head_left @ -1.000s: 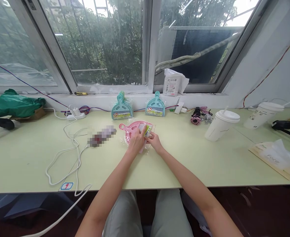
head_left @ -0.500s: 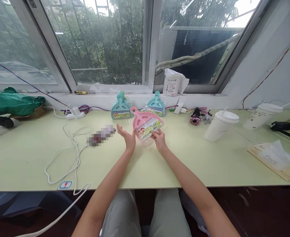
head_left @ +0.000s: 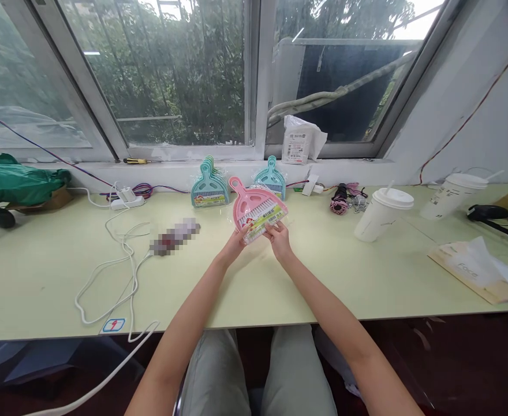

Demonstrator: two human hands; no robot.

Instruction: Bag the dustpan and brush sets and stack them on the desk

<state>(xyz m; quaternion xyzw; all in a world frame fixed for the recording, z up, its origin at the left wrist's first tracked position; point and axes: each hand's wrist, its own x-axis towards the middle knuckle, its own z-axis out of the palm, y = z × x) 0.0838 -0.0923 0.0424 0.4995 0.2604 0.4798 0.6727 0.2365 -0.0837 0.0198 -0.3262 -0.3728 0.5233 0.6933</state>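
A pink dustpan and brush set (head_left: 258,209) in clear wrap is held up in front of me over the table, its handle tilted to the upper left. My left hand (head_left: 235,244) grips its lower left edge, with some fingers hidden behind it. At the lower right edge, my right hand (head_left: 279,238) pinches it, thumb over the printed label. Behind it on the left stand several teal dustpan sets (head_left: 209,188), lined up against the wall. Another teal dustpan set (head_left: 272,178) stands behind on the right, partly covered by the pink one.
White cups with straws (head_left: 384,214) stand on the right of the table (head_left: 323,283), near a tissue pack (head_left: 474,268). A power strip (head_left: 127,202) and loose white cable (head_left: 133,271) lie left. A green bag (head_left: 20,182) sits at far left.
My left hand, spread open beside the pink dustpan set before, has closed on its lower left edge. The set is turned slightly, and my right hand still holds it.
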